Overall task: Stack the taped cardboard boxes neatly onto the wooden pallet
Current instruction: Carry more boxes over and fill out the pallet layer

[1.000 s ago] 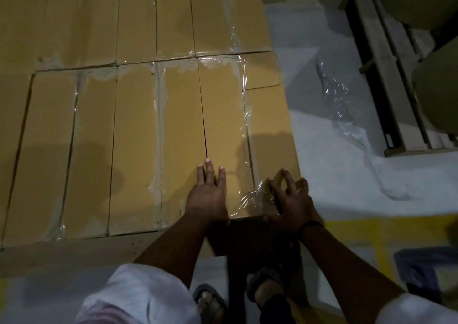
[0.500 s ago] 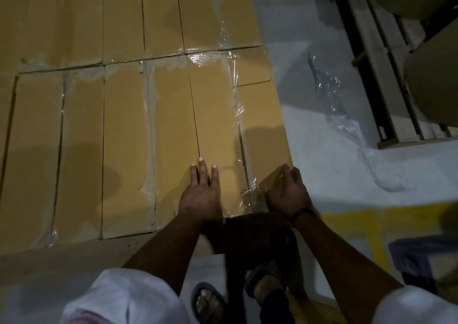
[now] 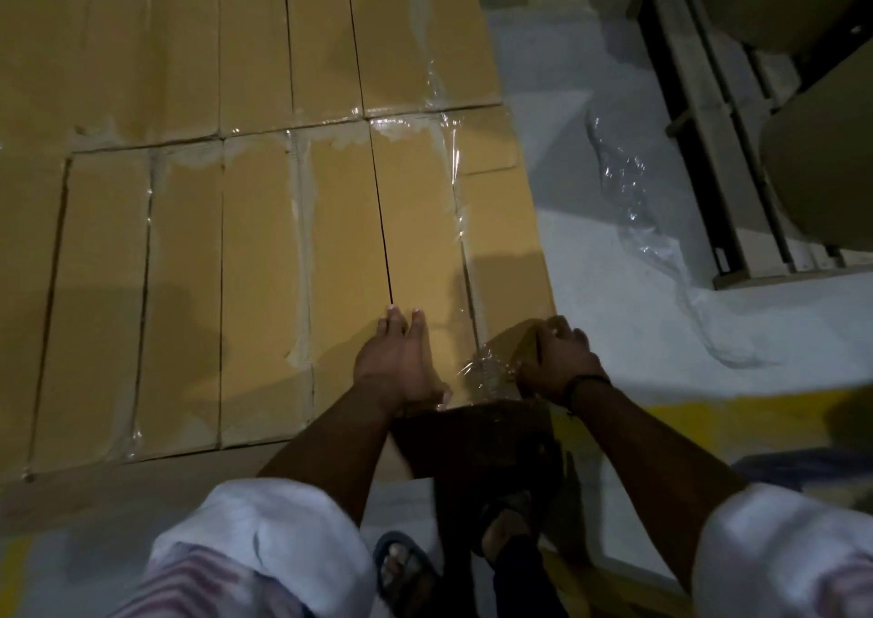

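Left hand flat on boxes; right hand grips corner box.

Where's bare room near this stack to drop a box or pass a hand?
Free: box tops left of left hand; floor between end box and plastic film. Crowded: near right corner, where right hand grips the end box; far pallet carries rolls.

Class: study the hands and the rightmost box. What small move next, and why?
Probably the right hand pushes the rightmost box forward: its far end stops short of its neighbours' line, and the left hand lies flat on the next box.
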{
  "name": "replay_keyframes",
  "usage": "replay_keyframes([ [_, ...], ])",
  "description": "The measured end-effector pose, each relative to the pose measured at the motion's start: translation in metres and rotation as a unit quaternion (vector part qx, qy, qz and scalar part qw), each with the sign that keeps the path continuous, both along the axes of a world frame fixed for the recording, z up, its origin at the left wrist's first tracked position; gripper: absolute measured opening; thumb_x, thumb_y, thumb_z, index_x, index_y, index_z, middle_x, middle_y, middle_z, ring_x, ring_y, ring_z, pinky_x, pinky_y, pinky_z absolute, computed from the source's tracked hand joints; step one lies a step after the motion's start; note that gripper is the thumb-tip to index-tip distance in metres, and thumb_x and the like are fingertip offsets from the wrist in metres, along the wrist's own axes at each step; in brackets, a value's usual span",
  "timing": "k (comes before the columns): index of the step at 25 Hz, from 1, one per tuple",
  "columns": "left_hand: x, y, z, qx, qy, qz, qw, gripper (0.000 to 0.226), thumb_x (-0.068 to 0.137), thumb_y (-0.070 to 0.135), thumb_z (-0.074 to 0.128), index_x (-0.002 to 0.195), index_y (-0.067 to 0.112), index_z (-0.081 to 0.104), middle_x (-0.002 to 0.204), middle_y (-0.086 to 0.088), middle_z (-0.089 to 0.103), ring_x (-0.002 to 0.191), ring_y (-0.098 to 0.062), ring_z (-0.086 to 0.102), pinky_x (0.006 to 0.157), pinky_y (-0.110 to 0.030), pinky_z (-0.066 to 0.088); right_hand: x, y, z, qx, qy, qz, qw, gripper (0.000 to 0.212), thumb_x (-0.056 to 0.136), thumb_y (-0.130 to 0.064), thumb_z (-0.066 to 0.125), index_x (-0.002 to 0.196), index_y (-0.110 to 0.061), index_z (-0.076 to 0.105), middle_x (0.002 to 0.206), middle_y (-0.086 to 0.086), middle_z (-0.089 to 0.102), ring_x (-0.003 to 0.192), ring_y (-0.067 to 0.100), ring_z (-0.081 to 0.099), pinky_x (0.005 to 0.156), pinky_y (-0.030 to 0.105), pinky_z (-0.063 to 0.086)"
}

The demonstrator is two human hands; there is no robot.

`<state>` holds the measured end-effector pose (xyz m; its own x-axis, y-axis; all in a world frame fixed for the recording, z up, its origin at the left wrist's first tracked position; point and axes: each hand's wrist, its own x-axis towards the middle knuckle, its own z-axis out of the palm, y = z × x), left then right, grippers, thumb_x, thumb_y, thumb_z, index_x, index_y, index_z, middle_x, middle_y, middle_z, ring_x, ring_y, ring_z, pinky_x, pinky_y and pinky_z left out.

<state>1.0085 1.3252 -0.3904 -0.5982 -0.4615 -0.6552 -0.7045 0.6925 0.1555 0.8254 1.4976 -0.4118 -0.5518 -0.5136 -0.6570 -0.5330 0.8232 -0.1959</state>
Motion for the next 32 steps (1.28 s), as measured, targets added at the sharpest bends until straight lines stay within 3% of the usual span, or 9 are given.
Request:
replay_keyframes([
  [3,0.018,-0.003,0.046,-0.035,0.036,0.006,0.999,0.126,0.074,0.079,0.067,0.163,0.021,0.000,0.171,-0.014,-0.001,0.157,-0.035,0.002,0.124,-0.049,0.021,0.027,-0.011,0.056,-0.050,0.021,0.041,0.998,0.074,0.094,-0.044,0.059,0.156,-0.026,0.025,0.167,0.005,0.008,0.149,0.032,0.017,0.114,0.048,0.035],
  [5,0.037,0.000,0.095,-0.024,0.043,0.019,0.999,0.117,0.077,0.078,0.064,0.163,0.020,0.009,0.169,-0.013,0.018,0.155,-0.035,0.016,0.122,-0.047,0.028,0.046,-0.019,0.110,-0.086,0.020,0.069,0.994,0.070,0.096,-0.046,0.057,0.156,-0.026,0.028,0.167,0.004,0.009,0.150,0.031,0.018,0.116,0.047,0.034],
  [9,0.063,0.009,0.220,-0.019,0.103,0.054,0.993,0.087,0.086,0.063,0.066,0.155,0.020,0.034,0.145,-0.011,0.056,0.132,-0.032,0.051,0.099,-0.040,0.048,0.070,-0.021,0.236,-0.157,0.022,0.057,0.986,0.062,0.095,-0.043,0.059,0.151,-0.023,0.039,0.161,0.006,0.027,0.144,0.030,0.031,0.116,0.043,0.035],
  [14,0.072,0.034,0.320,-0.009,0.184,0.101,0.978,0.068,0.088,0.057,0.064,0.147,0.027,0.050,0.136,-0.002,0.066,0.123,-0.025,0.061,0.094,-0.035,0.053,0.088,-0.006,0.343,-0.229,0.033,0.065,0.971,0.051,0.094,-0.038,0.062,0.141,-0.020,0.053,0.145,0.005,0.051,0.130,0.026,0.048,0.107,0.041,0.043],
  [21,0.071,0.070,0.356,0.008,0.222,0.187,0.957,0.053,0.088,0.056,0.067,0.131,0.025,0.065,0.122,0.005,0.072,0.111,-0.015,0.066,0.088,-0.029,0.053,0.069,0.025,0.394,-0.293,0.013,0.096,0.951,0.042,0.093,-0.031,0.068,0.132,-0.016,0.062,0.130,0.005,0.063,0.120,0.023,0.058,0.104,0.034,0.044],
  [26,0.020,0.087,0.375,-0.015,0.218,0.233,0.948,0.048,0.089,0.053,0.067,0.130,0.028,0.066,0.124,0.009,0.071,0.110,-0.011,0.066,0.086,-0.025,0.050,-0.006,0.030,0.406,-0.282,-0.015,0.086,0.955,0.045,0.095,-0.036,0.064,0.137,-0.022,0.057,0.138,-0.001,0.058,0.126,0.017,0.053,0.107,0.034,0.044],
  [32,-0.094,0.090,0.406,-0.040,0.256,0.270,0.927,0.044,0.090,0.052,0.069,0.127,0.029,0.068,0.122,0.011,0.072,0.107,-0.010,0.067,0.086,-0.025,0.052,-0.123,0.035,0.440,-0.317,-0.013,0.123,0.940,0.045,0.094,-0.032,0.066,0.136,-0.017,0.058,0.133,0.005,0.060,0.123,0.023,0.056,0.103,0.036,0.045],
])
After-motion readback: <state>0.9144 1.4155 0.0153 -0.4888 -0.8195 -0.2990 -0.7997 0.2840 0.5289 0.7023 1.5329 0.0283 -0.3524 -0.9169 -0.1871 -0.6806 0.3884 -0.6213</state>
